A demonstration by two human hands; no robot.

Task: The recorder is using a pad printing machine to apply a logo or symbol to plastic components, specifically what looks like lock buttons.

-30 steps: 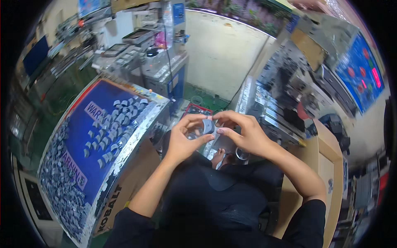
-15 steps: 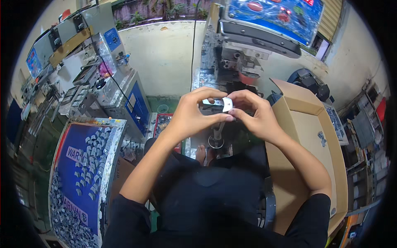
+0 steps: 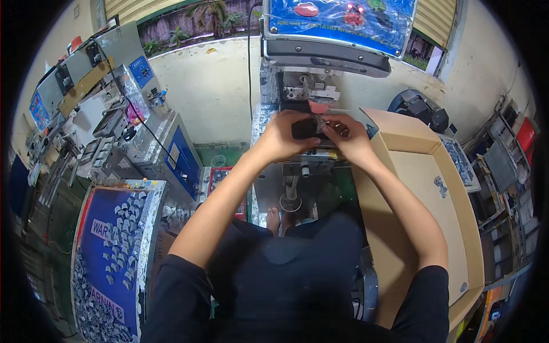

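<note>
Black sleeves (image 3: 178,291) at the lower edge, on either side of a dark lap (image 3: 286,271). From them, bare forearms (image 3: 220,211), stretched forward. Beside the left one, a blue board (image 3: 100,260) strewn with grey pieces (image 3: 128,228), loosely spread at its far end, heaped thick at its near end. Beside the right one, an open cardboard box (image 3: 400,223) with a few bluish-grey bits (image 3: 440,186) on its bottom. Lower down, between the forearms, bare feet (image 3: 273,219).

Ahead of the lap, the left hand (image 3: 280,137): bent into a loose C, fingers above, thumb below, tips well apart, darkness filling the gap. Close opposite, the right hand (image 3: 353,143): more tightly bent, index finger and thumb drawn in near each other, remaining fingers curled. Between the two sets of fingertips, a small greyish part (image 3: 321,124), at the front of the machine (image 3: 326,64) and near its red pad (image 3: 318,107). Half covered and too small to make out; impossible to tell which hand grips it, or whether either does.

Above the pad, a blue panel (image 3: 337,23) with red lights. To the left, a blue-fronted cabinet (image 3: 182,151). Farthest back, a pale wall (image 3: 200,91), with plants (image 3: 214,18) beyond.
</note>
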